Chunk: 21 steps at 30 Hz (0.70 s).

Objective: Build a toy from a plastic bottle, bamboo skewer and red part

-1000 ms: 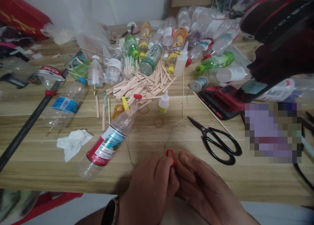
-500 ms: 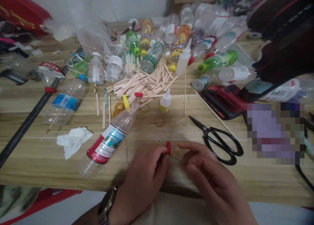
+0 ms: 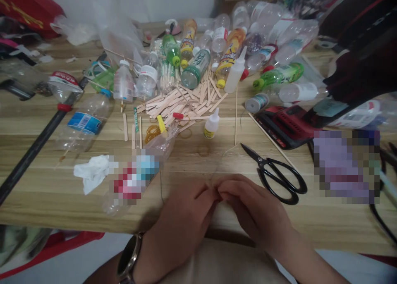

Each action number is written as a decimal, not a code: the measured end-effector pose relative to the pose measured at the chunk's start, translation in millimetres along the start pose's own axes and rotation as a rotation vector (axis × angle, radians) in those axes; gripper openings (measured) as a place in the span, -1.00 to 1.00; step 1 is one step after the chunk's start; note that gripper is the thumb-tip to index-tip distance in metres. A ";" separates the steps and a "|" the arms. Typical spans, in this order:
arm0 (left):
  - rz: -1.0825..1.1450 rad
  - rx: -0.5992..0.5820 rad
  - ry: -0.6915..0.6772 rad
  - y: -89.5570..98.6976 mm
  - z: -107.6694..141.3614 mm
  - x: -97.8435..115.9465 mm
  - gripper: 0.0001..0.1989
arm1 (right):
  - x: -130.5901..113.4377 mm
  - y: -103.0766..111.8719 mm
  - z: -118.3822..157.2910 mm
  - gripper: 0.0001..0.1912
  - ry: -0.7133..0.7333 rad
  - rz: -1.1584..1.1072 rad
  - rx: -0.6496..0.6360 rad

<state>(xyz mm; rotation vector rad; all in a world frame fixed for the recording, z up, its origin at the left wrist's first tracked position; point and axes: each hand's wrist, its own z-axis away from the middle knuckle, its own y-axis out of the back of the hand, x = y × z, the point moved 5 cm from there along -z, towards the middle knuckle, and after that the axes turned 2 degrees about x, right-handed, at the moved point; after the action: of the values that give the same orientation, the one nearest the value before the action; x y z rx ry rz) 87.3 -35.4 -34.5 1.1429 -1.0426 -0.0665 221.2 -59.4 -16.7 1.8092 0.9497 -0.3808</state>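
Observation:
My left hand (image 3: 189,218), a watch on its wrist, is closed in a pinch over the table's near edge. The red bottle cap seen in it half a second ago is almost wholly covered by fingers. My right hand (image 3: 257,211) is closed too, its fingertips meeting the left ones; what they pinch is hidden. A thin thread (image 3: 161,187) curves down to my left hand, and another length (image 3: 223,153) runs from the hands toward a thin stick. Black-handled scissors (image 3: 273,172) lie beside my right hand. A clear plastic bottle (image 3: 112,202) lies left of my left hand.
Beyond the hands are a small glue bottle (image 3: 211,125), rubber bands (image 3: 152,134) and a pile of wooden sticks (image 3: 173,104). Several plastic bottles crowd the back. A crumpled tissue (image 3: 93,172) lies left; a dark and red power tool (image 3: 291,125) stands right.
My right hand has moved left and its fingers have closed against my left fingertips. The red cap, plainly visible before, is now covered. The view has shifted slightly.

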 end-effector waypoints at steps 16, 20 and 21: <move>-0.161 0.140 -0.194 6.1 8.5 10.3 -0.69 | 1.3 2.0 3.0 -0.71 -0.089 0.075 0.064; -0.223 0.244 -0.249 10.6 9.1 12.0 -0.68 | 1.4 2.0 4.2 -0.71 -0.073 0.044 0.068; -0.225 0.266 -0.259 11.7 9.1 11.8 -0.70 | 1.5 2.1 4.3 -0.71 -0.073 0.043 0.070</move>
<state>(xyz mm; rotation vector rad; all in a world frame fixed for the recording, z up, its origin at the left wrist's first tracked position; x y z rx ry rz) 82.4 -42.7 -17.7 1.5207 -1.1713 -0.2664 224.4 -62.9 -18.2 1.8634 0.8547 -0.4550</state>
